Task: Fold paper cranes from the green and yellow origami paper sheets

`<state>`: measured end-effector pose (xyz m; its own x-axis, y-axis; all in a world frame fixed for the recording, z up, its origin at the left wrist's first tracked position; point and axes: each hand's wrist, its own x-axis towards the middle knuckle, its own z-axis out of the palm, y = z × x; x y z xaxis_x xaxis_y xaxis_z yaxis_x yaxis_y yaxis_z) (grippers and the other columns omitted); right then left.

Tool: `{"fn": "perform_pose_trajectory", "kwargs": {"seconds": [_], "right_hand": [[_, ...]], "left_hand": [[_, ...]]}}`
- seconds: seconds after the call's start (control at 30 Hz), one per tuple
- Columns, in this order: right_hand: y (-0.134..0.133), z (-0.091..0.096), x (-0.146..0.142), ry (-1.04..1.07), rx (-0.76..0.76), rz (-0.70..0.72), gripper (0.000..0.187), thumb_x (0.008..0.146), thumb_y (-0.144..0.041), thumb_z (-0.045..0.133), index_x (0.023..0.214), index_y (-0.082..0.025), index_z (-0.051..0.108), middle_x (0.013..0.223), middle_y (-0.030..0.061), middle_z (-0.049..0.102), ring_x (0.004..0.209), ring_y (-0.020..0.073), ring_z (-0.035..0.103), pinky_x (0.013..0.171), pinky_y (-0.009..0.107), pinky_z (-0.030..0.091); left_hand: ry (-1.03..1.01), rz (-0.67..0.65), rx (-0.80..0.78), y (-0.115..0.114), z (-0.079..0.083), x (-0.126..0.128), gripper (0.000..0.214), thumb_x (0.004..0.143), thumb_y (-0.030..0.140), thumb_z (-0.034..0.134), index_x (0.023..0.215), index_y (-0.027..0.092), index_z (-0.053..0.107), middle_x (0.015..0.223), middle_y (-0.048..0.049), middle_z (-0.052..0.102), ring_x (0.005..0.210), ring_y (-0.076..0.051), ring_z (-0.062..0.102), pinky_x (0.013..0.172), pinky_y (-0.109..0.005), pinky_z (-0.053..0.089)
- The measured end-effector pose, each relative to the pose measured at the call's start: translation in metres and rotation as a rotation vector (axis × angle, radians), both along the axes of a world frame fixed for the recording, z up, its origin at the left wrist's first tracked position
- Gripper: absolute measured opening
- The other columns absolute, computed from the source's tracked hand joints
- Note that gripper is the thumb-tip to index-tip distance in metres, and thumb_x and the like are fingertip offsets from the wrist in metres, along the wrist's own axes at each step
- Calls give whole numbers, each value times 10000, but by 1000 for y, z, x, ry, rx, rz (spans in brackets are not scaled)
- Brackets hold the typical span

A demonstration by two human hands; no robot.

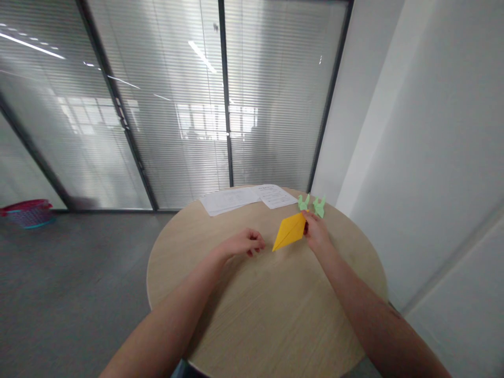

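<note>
A yellow sheet of origami paper, folded into a kite-like diamond with a crease along its length, is tilted above the table. My right hand pinches its right end, and its narrow point faces down and to the left. My left hand hovers just left of that point, apart from the paper. Its fingers are loosely curled, and I see nothing between them. Past my right hand stand two light green folded paper birds, one on the left and one on the right.
White printed sheets lie overlapping at the far edge of the round wooden table. A white wall rises close on the right. Glass panels with blinds stand behind the table. A red and blue basket sits on the floor, far left.
</note>
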<state>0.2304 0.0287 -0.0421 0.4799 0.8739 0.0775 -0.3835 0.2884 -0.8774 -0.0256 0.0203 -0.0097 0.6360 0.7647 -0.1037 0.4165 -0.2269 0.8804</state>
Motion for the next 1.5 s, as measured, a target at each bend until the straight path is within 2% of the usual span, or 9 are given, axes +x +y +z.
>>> {"fn": "perform_pose_trajectory", "kwargs": {"seconds": [0.13, 0.23, 0.37, 0.47, 0.63, 0.77, 0.9, 1.23, 1.5], "right_hand": [[-11, 0, -23, -120, -50, 151, 370, 580, -459, 790, 760, -188, 614, 658, -21, 621, 540, 120, 563, 460, 216, 393], [-23, 1, -42, -261, -34, 240, 365, 644, -506, 744, 742, -181, 612, 616, -25, 590, 500, 113, 522, 436, 214, 361], [-32, 5, -55, -404, 30, 299, 323, 695, -488, 714, 743, -178, 637, 600, -27, 563, 487, 102, 475, 421, 209, 320], [-34, 6, -56, -450, 57, 315, 297, 712, -471, 706, 729, -183, 636, 572, -34, 530, 474, 97, 443, 417, 213, 304], [-32, 3, -55, -468, 68, 356, 303, 739, -468, 685, 857, -190, 659, 626, -26, 555, 489, 95, 453, 410, 206, 307], [-30, 0, -54, -470, 43, 445, 491, 732, -431, 701, 1161, -221, 586, 831, 6, 621, 609, 117, 560, 428, 195, 396], [-32, -3, -57, -511, 46, 539, 489, 735, -401, 704, 1157, -209, 546, 875, 26, 643, 719, 148, 617, 477, 204, 467], [-36, 0, -64, -434, 6, 478, 403, 705, -380, 719, 992, -220, 485, 748, 7, 680, 660, 192, 665, 576, 310, 545], [-35, -1, -65, -509, 52, 454, 416, 712, -403, 701, 1004, -222, 466, 727, -4, 664, 650, 184, 658, 546, 291, 538]], "left_hand": [[-182, 222, 31, 3, 3, 1, 421, 739, 490, 621, 975, 144, 658, 980, -99, 668, 860, -195, 611, 625, -271, 491], [-215, 161, -29, -2, -1, 10, 504, 747, 513, 629, 1100, 154, 646, 1054, -106, 673, 892, -200, 618, 659, -272, 486], [-187, 21, -68, -13, -6, 22, 433, 740, 475, 650, 981, 118, 687, 886, -81, 688, 716, -161, 605, 601, -252, 450], [-149, 39, -76, -15, -9, 25, 389, 705, 445, 674, 873, 95, 693, 731, -57, 655, 600, -141, 561, 545, -247, 420], [-171, 58, -88, -9, -13, 23, 355, 687, 416, 678, 841, 97, 699, 707, -52, 651, 567, -136, 549, 517, -241, 393], [-285, 200, -62, -6, -15, 23, 364, 696, 409, 675, 886, 98, 690, 747, -65, 672, 593, -151, 573, 524, -245, 402], [-508, 374, -26, -4, -14, 22, 403, 714, 424, 674, 953, 100, 664, 835, -91, 690, 652, -174, 607, 550, -258, 441], [-593, 328, -34, -7, -17, 29, 510, 761, 573, 628, 978, 112, 655, 909, -125, 700, 745, -226, 659, 604, -315, 526], [-403, 370, 15, -9, -14, 27, 375, 727, 433, 702, 897, 99, 686, 844, -119, 719, 723, -238, 668, 583, -301, 522]]}}
